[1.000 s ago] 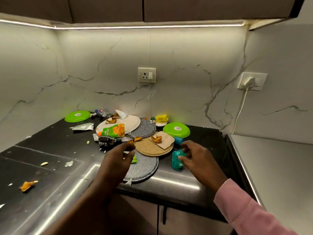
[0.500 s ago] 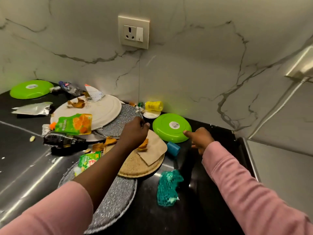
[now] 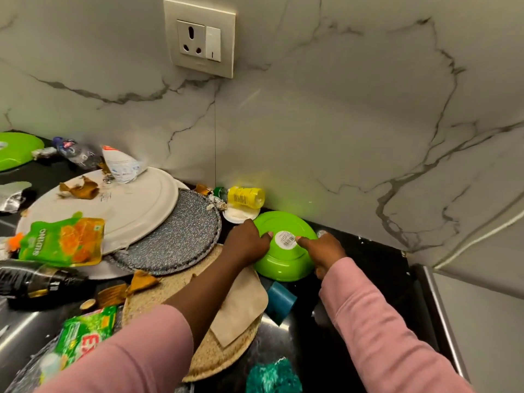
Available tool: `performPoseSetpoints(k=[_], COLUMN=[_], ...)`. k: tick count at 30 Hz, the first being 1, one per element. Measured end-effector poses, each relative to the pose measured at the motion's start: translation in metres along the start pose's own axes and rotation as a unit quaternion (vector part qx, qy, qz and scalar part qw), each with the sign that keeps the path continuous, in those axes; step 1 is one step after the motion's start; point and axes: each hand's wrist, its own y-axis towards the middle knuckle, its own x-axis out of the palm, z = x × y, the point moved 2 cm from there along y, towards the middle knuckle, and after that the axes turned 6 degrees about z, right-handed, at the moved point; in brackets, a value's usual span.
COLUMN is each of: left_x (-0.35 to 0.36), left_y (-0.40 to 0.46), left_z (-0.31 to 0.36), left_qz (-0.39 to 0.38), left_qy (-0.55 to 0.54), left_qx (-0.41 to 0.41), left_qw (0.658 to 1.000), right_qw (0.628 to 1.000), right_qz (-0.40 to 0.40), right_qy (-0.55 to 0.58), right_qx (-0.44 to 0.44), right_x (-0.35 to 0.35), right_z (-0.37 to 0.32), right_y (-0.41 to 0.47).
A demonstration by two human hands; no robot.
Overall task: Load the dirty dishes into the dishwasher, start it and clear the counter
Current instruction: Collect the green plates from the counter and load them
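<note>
Head view shows both hands on the upturned green bowl point(image 3: 283, 259) near the back wall: the left hand point(image 3: 246, 242) curls over its left edge, the right hand point(image 3: 323, 251) grips its right edge with the thumb on top. The risk, I think, is the crowding. A blue cup point(image 3: 279, 303) lies just under the bowl, and a yellow bottle point(image 3: 246, 196) is close behind. Lifting carelessly may knock these onto the black tabletop point(image 3: 368, 268).

The green bowl point(image 3: 283, 259) is smooth, glossy plastic with a paper sticker point(image 3: 285, 239). The surface point(image 3: 368, 268) is polished black and reflective. The grey plate point(image 3: 175, 236) looks speckled and grainy, the round mat point(image 3: 215, 355) coarse and woven, the wall point(image 3: 340, 137) veined marble.
</note>
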Motion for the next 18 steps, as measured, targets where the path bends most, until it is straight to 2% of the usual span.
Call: performPoseSetpoints(k=[2,4,6,8,11,13,15,17,18], left_x=[0.001,-0.003,-0.009,-0.013,-0.017,-0.030,-0.041,-0.061,-0.073], left_y=[0.003,0.005,0.008,0.009,0.003,-0.007,-0.016,-0.025,-0.029], left_z=[0.005,0.006,0.004,0.004,0.005,0.005,0.003,-0.006,-0.013], left_qz=[0.018,0.027,0.033,0.013,-0.048,-0.094,-0.152,-0.192,-0.196], left_qy=[-0.032,-0.098,-0.181,-0.289,-0.438,-0.505,-0.569,-0.623,-0.640], left_qx=[-0.018,-0.045,-0.067,-0.098,-0.145,-0.155,-0.168,-0.185,-0.191], left_qw=[0.999,0.994,0.981,0.952,0.886,0.844,0.791,0.736,0.718], right_qw=[0.992,0.967,0.939,0.918,0.914,0.926,0.935,0.913,0.889], right_qz=[-0.046,-0.060,-0.085,-0.125,-0.125,-0.110,-0.085,-0.062,-0.047], right_qy=[0.106,0.226,0.310,0.359,0.386,0.338,0.197,0.053,0.016], right_qx=[0.058,0.103,0.119,0.112,0.004,-0.126,-0.282,-0.400,-0.454], right_x=[0.001,0.000,-0.003,-0.019,-0.053,-0.070,-0.085,-0.091,-0.092], right_z=[0.002,0.004,0.001,-0.015,-0.041,-0.061,-0.073,-0.085,-0.092], right_y=[0.008,0.012,0.012,-0.004,-0.029,-0.055,-0.082,-0.112,-0.130])
